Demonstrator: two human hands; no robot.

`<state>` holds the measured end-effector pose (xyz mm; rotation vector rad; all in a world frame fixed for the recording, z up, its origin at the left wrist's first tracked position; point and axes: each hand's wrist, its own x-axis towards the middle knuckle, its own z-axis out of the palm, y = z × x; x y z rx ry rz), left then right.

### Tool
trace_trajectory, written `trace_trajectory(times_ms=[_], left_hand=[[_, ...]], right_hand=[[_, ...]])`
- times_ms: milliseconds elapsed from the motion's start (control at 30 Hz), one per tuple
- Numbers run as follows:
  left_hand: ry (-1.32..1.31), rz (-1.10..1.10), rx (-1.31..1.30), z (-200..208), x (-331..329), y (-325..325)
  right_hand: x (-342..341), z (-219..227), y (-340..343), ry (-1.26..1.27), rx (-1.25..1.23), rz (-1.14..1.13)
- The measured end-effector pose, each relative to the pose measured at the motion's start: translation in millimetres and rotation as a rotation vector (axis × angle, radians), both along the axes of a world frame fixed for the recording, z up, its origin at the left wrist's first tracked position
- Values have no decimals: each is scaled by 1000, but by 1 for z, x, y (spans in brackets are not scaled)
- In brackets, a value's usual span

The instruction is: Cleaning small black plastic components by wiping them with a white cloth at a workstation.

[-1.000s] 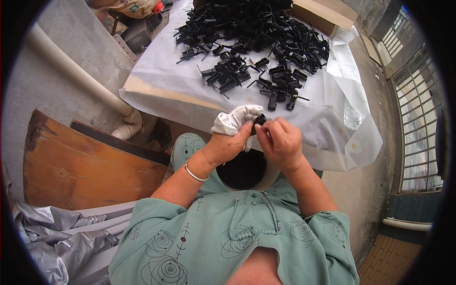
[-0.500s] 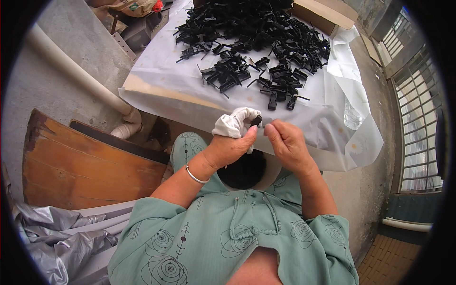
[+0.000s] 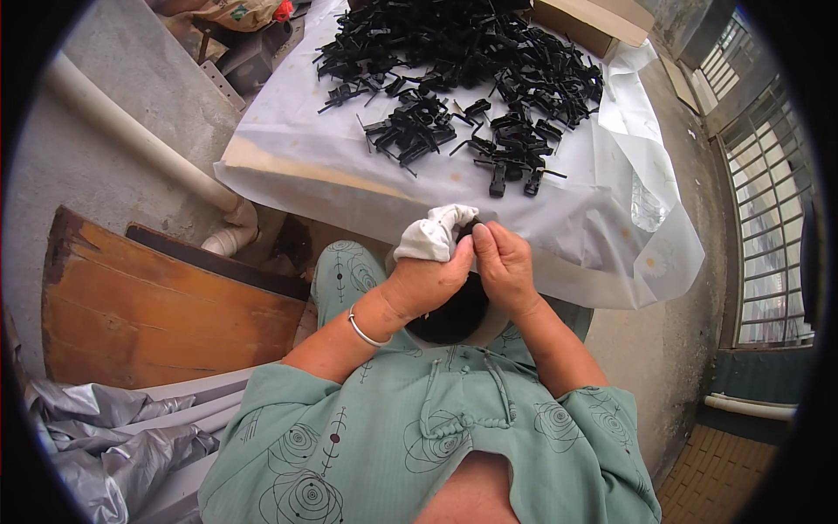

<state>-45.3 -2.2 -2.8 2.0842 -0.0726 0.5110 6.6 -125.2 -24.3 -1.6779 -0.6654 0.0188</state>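
Note:
Above my lap, just off the table's near edge, my left hand (image 3: 434,278) is closed around a small black plastic part (image 3: 469,229). White cloth (image 3: 426,240), perhaps a cut-down glove, covers its fingers. Pressed up against the same part is my right hand (image 3: 508,266), bare, with thumb and fingers pinched together. Whatever lies in that pinch is hidden. On the table, a big heap of black clip-like parts with thin bent rods (image 3: 463,52) spreads out, and a smaller cluster of them (image 3: 410,129) lies nearer to me.
White plastic sheeting (image 3: 288,113) covers the table and hangs over its front edge. Between my knees stands a round container (image 3: 496,327) with a dark inside. An open cardboard box (image 3: 572,26) sits at the back right. A brown wooden board (image 3: 157,306) leans at my left.
My right hand has moved left and closed up to the black part, where a small gap showed before. My left hand has shifted only slightly.

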Motion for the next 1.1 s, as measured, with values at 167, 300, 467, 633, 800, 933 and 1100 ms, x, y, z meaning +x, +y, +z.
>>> trace_trajectory(times_ms=[167,300,467,633,800,933,1100], left_hand=[[-111,18,26,-2,1,-2],[-92,4,92,-6,1,0],[66,-184,-562,-9,11,14],[243,-249,-842,-1,8,20],[405,-392,-550,15,0,16],[4,-329,-360,-5,8,11],[200,-288,-387,5,9,14]], right_hand=[[-1,13,-1,139,14,39],[2,4,0,184,-4,48],[10,21,-15,20,-127,32],[19,16,-27,-193,-248,132],[20,29,-20,-229,-162,113],[17,31,-17,4,-116,142],[18,22,-14,-98,-148,197]])
